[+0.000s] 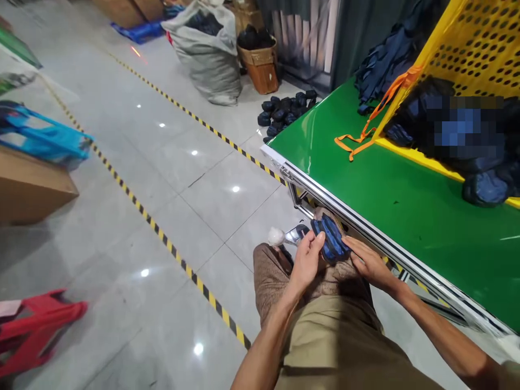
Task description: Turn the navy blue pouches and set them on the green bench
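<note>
Over my lap, a small blue and black fabric bundle (330, 238), folded in layers, is held between both hands. My left hand (307, 260) grips its left side, with the thumb lying on top and the fingers partly hidden beneath. At the right edge, my right hand (369, 264) holds the bundle with its fingers close together, the tips at the fabric. Both hands are beside the front edge of a green-topped table (390, 200).
A yellow perforated crate (473, 40) holding dark bundles stands tipped on the table, an orange strap (355, 142) hanging from it. Dark bundles (284, 111) lie on the floor near a grey sack (211, 59) and a carton (260, 67). A red stool (40, 327) is at left.
</note>
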The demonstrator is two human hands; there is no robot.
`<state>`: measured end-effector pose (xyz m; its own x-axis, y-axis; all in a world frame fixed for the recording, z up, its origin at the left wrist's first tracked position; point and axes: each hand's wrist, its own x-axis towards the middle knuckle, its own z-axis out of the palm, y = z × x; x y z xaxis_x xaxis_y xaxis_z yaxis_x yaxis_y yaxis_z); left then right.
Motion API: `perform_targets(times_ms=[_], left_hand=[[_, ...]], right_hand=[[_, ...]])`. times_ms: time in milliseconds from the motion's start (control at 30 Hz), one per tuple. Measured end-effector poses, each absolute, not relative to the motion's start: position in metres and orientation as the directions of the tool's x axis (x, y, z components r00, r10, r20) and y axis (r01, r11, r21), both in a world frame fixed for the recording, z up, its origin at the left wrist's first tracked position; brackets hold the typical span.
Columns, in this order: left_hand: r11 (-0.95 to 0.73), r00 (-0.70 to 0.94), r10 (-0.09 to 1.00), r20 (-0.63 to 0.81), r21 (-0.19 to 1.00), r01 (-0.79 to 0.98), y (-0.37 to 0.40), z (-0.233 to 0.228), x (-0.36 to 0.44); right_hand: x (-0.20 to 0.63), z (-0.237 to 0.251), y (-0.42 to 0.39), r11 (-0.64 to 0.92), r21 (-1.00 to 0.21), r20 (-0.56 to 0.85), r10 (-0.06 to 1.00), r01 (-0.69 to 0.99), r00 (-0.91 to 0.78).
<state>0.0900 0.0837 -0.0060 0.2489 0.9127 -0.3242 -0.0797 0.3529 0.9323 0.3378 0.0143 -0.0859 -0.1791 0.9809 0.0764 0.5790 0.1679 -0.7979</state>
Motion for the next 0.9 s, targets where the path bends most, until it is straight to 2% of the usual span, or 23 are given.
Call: perform_targets(times_ms=[133, 200, 333, 400, 567, 667, 767, 900], left_hand=[[0.229, 0.205, 0.945, -0.254, 0.964, 0.139, 0.069, -0.008, 0.085], [0.201, 0.205, 0.951, -0.233, 0.965, 0.166, 0.065, -0.008, 0.086], [0.217, 0.183, 0.953, -0.24, 0.966, 0.14, 0.059, -0.009, 0.084], [0.258, 0.194, 0.941, -0.278, 0.958, 0.126, 0.057, -0.012, 0.081], [0.271, 0.277, 0.902, -0.331, 0.934, 0.233, 0.054, -0.018, 0.073], [0.257, 0.308, 0.885, -0.349, 0.918, 0.302, 0.054, -0.018, 0.072], [0.206, 0.284, 0.906, -0.315, 0.912, 0.354, 0.052, -0.012, 0.068], [0.112, 0.26, 0.944, -0.205, 0.937, 0.332, 0.041, -0.006, 0.052]], right_hand=[[0.297, -0.046, 0.029, -0.114, -0.92, -0.094, 0.993, 0.375, 0.072], [0.277, -0.025, 0.035, -0.169, -0.925, -0.143, 0.985, 0.34, 0.099], [0.249, -0.005, 0.04, -0.12, -0.858, -0.116, 0.992, 0.5, 0.04], [0.243, -0.004, 0.039, -0.099, -0.818, -0.074, 0.995, 0.566, 0.067], [0.238, -0.005, 0.036, -0.079, -0.725, -0.003, 0.994, 0.684, 0.112], [0.236, -0.001, 0.037, -0.067, -0.738, -0.016, 0.996, 0.671, 0.082], [0.244, -0.001, 0.043, -0.118, -0.797, -0.093, 0.993, 0.593, 0.074], [0.284, -0.016, 0.06, -0.209, -0.822, -0.095, 0.967, 0.529, 0.235]])
